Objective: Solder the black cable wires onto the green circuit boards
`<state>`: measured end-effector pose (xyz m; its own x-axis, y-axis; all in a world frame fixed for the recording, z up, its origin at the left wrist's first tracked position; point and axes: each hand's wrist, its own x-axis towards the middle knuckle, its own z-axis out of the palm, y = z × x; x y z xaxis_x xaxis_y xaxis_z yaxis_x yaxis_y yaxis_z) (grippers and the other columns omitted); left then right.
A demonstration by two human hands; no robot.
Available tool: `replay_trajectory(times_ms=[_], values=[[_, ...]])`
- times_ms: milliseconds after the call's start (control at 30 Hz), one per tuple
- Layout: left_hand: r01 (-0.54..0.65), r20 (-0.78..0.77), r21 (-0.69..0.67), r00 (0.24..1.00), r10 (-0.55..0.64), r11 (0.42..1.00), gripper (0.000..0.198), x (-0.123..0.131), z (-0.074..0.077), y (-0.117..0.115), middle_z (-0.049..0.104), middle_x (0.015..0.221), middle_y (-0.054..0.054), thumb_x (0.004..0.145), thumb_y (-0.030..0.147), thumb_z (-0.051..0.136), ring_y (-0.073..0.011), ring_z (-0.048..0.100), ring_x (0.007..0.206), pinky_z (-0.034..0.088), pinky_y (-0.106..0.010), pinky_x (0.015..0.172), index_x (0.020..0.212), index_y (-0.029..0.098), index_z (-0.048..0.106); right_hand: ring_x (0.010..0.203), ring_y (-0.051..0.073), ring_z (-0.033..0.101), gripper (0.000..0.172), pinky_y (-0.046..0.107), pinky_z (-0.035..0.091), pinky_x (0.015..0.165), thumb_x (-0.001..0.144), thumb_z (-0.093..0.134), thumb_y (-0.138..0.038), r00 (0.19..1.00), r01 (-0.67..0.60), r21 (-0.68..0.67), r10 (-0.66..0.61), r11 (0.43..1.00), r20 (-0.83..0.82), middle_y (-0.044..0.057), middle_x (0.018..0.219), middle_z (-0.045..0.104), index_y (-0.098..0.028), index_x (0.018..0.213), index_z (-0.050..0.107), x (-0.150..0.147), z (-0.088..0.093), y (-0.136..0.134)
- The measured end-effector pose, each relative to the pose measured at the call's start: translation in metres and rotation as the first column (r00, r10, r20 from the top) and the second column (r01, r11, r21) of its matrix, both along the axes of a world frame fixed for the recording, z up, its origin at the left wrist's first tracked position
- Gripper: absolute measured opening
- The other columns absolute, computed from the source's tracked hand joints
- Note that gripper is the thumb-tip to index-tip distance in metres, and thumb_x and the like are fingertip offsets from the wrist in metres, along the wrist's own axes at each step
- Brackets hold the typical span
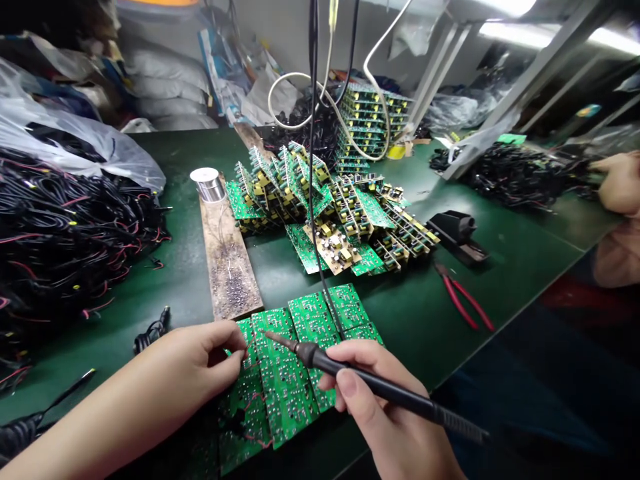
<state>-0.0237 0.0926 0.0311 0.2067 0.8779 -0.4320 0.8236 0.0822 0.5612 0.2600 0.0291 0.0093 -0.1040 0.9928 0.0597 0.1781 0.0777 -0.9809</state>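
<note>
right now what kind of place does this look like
Probably a small electronics assembly workshop: piled green circuit boards, a soldering iron in the right hand, a solder spool and bundled black wires.

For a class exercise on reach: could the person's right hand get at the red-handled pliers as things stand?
Probably yes: only green mat seems to lie between the right hand and the red-handled pliers. However, that hand is gripping a soldering iron, so it would likely have to put that down first.

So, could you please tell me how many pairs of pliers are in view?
1: red-handled pliers lying on the green table, right of the circuit boards; others may be hidden.
</note>
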Motion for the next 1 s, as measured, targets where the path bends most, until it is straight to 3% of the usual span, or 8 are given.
replay_trajectory(times_ms=[267,533,733,1000], values=[[0.101,-0.183,0.018,0.978,-0.096,0.995,0.043,0.014,0.004,-0.003,0.08,0.085,-0.004,0.085,0.054,0.04,-0.0235,0.071,0.076,0.048,-0.037,0.072,0.086,0.026,0.072,0.073,0.014,0.073,0.015,0.024,0.065,0.075,0.115,0.066,-0.036,1.0,-0.014,-0.016,0.014,1.0,0.02,-0.001,0.093,0.084,-0.033,0.119,0.08,-0.002,0.003,0.0],[0.13,-0.247,-0.019,0.96,-0.131,0.991,0.049,0.016,0.004,-0.004,0.079,0.093,-0.006,0.088,0.056,0.033,-0.0249,0.071,0.082,0.049,-0.041,0.079,0.094,0.026,0.071,0.075,0.014,0.074,0.014,0.023,0.062,0.072,0.115,0.066,-0.034,0.999,-0.029,-0.034,0.03,0.999,0.014,-0.001,0.093,0.083,-0.032,0.117,0.08,-0.004,0.003,0.002],[0.107,-0.222,0.022,0.97,-0.099,0.994,0.046,0.015,-0.001,-0.008,0.08,0.096,-0.006,0.091,0.055,0.035,-0.0265,0.073,0.086,0.049,-0.042,0.081,0.097,0.026,0.07,0.075,0.013,0.074,0.014,0.022,0.062,0.07,0.114,0.066,-0.032,0.999,-0.009,-0.011,0.009,1.0,0.036,-0.002,0.093,0.083,-0.032,0.117,0.079,-0.001,0.003,0.001],[-0.013,-0.211,0.116,0.977,0.038,0.993,0.044,0.009,-0.021,0.002,0.078,0.097,-0.006,0.096,0.061,0.038,-0.0299,0.073,0.091,0.048,-0.045,0.083,0.098,0.028,0.066,0.07,0.012,0.072,0.015,0.02,0.06,0.065,0.115,0.064,-0.033,0.998,0.036,0.04,-0.038,0.999,0.056,-0.003,0.09,0.083,-0.031,0.116,0.078,-0.002,-0.002,0.004]])
